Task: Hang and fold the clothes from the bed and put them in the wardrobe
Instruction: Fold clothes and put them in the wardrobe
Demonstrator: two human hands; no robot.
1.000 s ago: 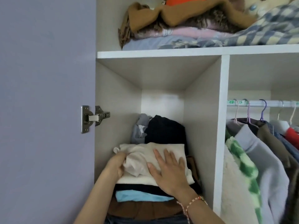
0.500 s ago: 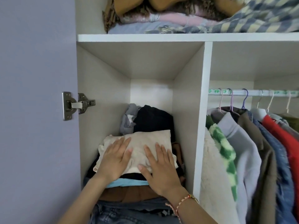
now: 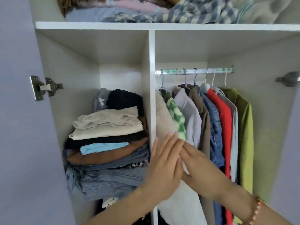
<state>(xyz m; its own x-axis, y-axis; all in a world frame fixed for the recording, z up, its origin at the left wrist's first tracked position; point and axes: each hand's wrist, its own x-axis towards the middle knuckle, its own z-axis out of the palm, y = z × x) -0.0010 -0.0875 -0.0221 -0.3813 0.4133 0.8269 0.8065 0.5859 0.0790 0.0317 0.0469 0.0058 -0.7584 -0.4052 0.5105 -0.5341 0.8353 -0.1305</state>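
A folded cream garment (image 3: pixel 110 124) lies on top of a stack of folded clothes (image 3: pixel 105 159) in the left compartment of the wardrobe (image 3: pixel 151 78). Both hands are off it. My left hand (image 3: pixel 164 163) is flat with straight fingers, in front of the divider and the cream fleece garment (image 3: pixel 164 120) hanging at the rail's left end. My right hand (image 3: pixel 193 161) meets it from the right, fingers straight and partly hidden behind the left hand, touching the hanging clothes. Several garments hang on the rail (image 3: pixel 194 70).
The purple wardrobe door (image 3: pixel 19 127) stands open at left with a metal hinge (image 3: pixel 43 87). Blankets and a checked cloth (image 3: pixel 186 12) are piled on the top shelf. A green jacket (image 3: pixel 243 135) hangs rightmost, with bare space beside it.
Both hands left the cream garment and moved right to the hanging section. The view shifted right and pulled back, showing the whole rail.
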